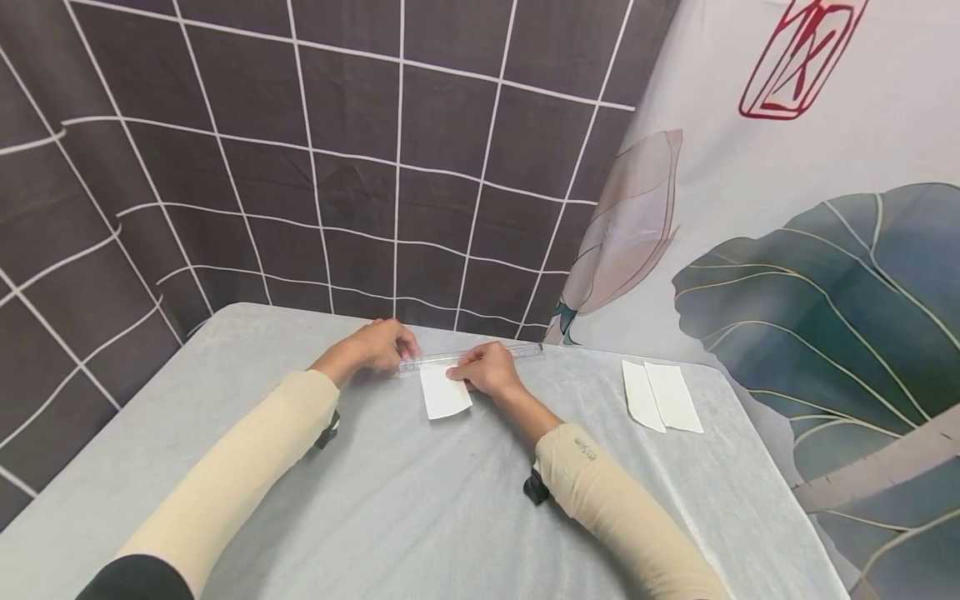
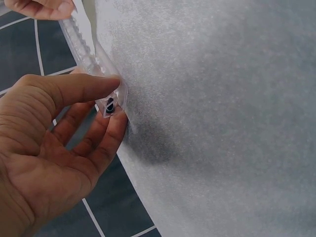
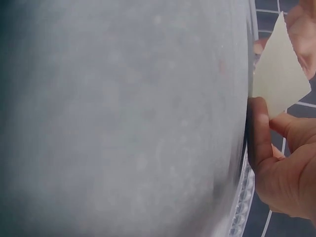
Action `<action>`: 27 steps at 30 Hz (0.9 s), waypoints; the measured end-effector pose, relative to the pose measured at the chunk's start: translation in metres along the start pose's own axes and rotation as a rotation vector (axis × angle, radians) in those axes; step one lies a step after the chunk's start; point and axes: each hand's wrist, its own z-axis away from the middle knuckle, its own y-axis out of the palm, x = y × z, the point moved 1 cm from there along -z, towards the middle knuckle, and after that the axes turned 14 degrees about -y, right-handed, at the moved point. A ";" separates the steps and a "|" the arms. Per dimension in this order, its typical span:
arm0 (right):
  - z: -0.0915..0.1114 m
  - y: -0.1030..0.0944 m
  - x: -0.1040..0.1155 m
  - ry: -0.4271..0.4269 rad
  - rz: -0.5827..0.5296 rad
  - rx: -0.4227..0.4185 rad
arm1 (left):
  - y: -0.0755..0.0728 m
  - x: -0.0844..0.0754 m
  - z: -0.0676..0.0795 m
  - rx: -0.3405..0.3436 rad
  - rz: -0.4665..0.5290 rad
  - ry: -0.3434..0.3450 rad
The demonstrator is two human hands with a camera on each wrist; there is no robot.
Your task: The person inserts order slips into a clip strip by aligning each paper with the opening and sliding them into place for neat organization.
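A long clear plastic bar (image 1: pixel 525 351) with a row of small ridges lies along the far side of the table. My left hand (image 1: pixel 378 343) holds its left end, thumb above and fingertips below, beside a small dark fitting (image 2: pixel 110 104) in that end. A small piece of white paper (image 1: pixel 444 393) sits against the bar and hangs toward me in the head view. Between thumb and forefinger, my right hand (image 1: pixel 489 369) pinches the paper's right side close to the bar. The right wrist view shows the paper (image 3: pixel 279 71) standing out between both hands, one edge slightly jagged.
Two white paper pieces (image 1: pixel 672 398) lie side by side on the right of the pale cloth-covered table (image 1: pixel 420 508). A dark curtain with a white grid (image 1: pixel 352 200) hangs behind the far edge. On the right hangs a leaf-printed cloth (image 1: pixel 825 292).
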 end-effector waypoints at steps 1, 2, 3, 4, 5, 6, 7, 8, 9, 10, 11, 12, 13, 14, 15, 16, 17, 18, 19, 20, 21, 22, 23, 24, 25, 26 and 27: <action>0.000 0.001 0.000 0.001 -0.010 0.004 | 0.000 0.000 0.000 0.001 0.001 -0.002; 0.000 0.002 0.001 0.003 -0.017 0.007 | 0.001 -0.001 0.001 0.002 0.003 -0.004; 0.000 0.003 0.001 0.005 -0.024 0.010 | 0.001 -0.001 0.001 0.004 0.004 -0.006; 0.000 0.004 0.002 0.006 -0.026 0.012 | 0.001 -0.001 0.001 0.004 0.004 -0.008; 0.000 0.005 0.002 0.006 -0.028 0.015 | 0.001 -0.001 0.001 0.005 0.003 -0.010; 0.000 0.006 0.002 0.007 -0.033 0.016 | 0.001 -0.001 0.001 0.006 0.003 -0.014; 0.000 0.006 0.003 0.005 -0.032 0.018 | 0.001 -0.001 0.001 0.006 0.002 -0.015; 0.000 0.007 0.003 0.002 -0.025 0.020 | 0.001 -0.001 0.001 0.006 0.001 -0.017; -0.001 0.008 0.003 0.001 -0.025 0.022 | 0.001 -0.001 0.001 0.006 0.000 -0.020; -0.001 0.008 0.003 -0.002 -0.025 0.023 | 0.001 -0.001 0.000 0.006 -0.003 -0.019; -0.002 0.009 0.003 -0.003 -0.029 0.024 | 0.001 -0.001 0.000 0.006 -0.004 -0.021; -0.002 0.009 0.002 -0.001 -0.032 0.025 | 0.001 0.000 0.000 0.008 -0.003 -0.023; -0.003 0.009 0.002 -0.001 -0.034 0.026 | 0.001 0.000 -0.001 0.009 -0.005 -0.023; -0.004 0.010 0.002 0.003 -0.035 0.026 | 0.001 0.000 -0.001 0.009 -0.006 -0.022; -0.006 0.011 -0.002 -0.008 -0.038 0.026 | 0.002 0.000 -0.002 0.009 -0.008 -0.022; -0.007 0.012 -0.002 -0.005 -0.039 0.027 | 0.002 0.000 -0.002 0.009 -0.009 -0.022; -0.007 0.012 -0.002 0.000 -0.042 0.028 | 0.002 0.001 -0.003 0.008 -0.010 -0.023; -0.008 0.013 -0.002 0.003 -0.043 0.030 | 0.002 0.001 -0.003 0.007 -0.012 -0.023; -0.008 0.013 -0.001 0.005 -0.045 0.031 | 0.003 0.001 -0.003 0.006 -0.013 -0.024; -0.008 0.013 -0.001 0.007 -0.046 0.032 | 0.003 0.001 -0.003 0.006 -0.013 -0.024; -0.008 0.013 0.000 0.009 -0.051 0.032 | 0.003 0.001 -0.003 0.005 -0.012 -0.026; -0.006 0.012 0.004 0.026 -0.057 0.033 | 0.003 0.001 -0.003 0.005 -0.012 -0.026; -0.006 0.012 0.005 0.028 -0.060 0.033 | 0.003 0.001 -0.003 0.005 -0.011 -0.027; -0.006 0.012 0.006 0.030 -0.061 0.032 | 0.003 0.001 -0.003 0.006 -0.010 -0.027; -0.005 0.012 0.007 0.032 -0.059 0.033 | 0.003 0.001 -0.003 0.007 -0.010 -0.028; -0.005 0.012 0.007 0.033 -0.052 0.033 | 0.003 0.001 -0.003 0.007 -0.010 -0.026; -0.005 0.012 0.008 0.030 -0.042 0.033 | 0.003 0.001 -0.003 0.007 -0.009 -0.028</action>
